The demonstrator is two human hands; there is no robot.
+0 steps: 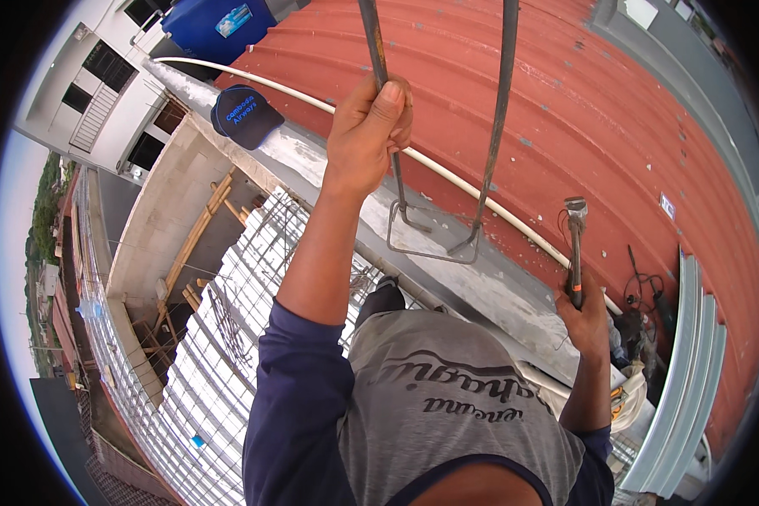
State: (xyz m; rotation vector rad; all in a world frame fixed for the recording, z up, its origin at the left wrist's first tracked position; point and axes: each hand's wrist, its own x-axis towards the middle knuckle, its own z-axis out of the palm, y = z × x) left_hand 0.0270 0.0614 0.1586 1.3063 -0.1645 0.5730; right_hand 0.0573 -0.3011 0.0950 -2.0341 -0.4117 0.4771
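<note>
Your left hand [369, 126] is clenched around one leg of the bent rebar [434, 244], whose loop hangs just above the ledge [481, 287]; your right hand [584, 316] grips a hammer [574, 244] beside it – raised, not touching the rebar – so the striking looks yet to come

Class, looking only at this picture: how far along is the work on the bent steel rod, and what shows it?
Done: the steel rod is already bent into a squared loop at its lower end, hanging over the concrete ledge. In hand: the left hand grips one leg; the right hand holds a hammer upright, apart from the rod. What remains cannot be told.
</note>
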